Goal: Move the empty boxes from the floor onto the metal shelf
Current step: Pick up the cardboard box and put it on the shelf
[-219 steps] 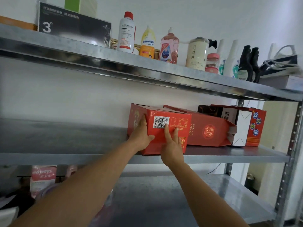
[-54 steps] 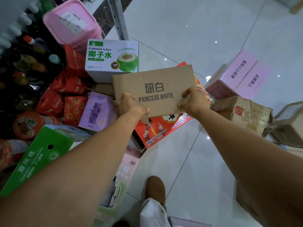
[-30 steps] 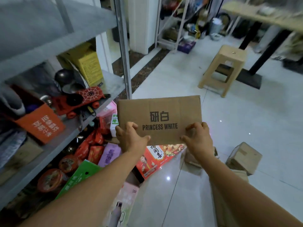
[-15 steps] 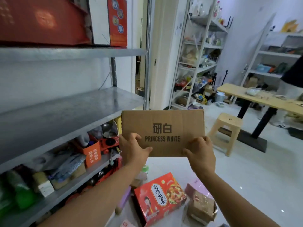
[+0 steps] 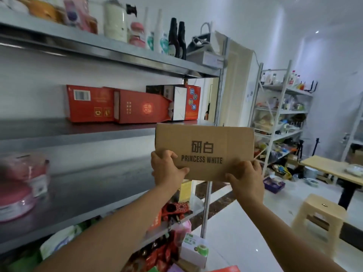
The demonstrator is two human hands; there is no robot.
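Cardboard box (image 5: 204, 152), flat, brown, rectangular

I note even, bright, cool light from ceiling spots (image 5: 316, 32) at upper right, with small glare points on the glossy floor (image 5: 257, 250). Shadow lies under the metal shelf (image 5: 98, 46) boards at left. Print on the cardboard box (image 5: 204, 152) reads sharp; the pink tubs (image 5: 21, 185) at the left edge smear. Uprights (image 5: 204, 213) bow toward the edges.
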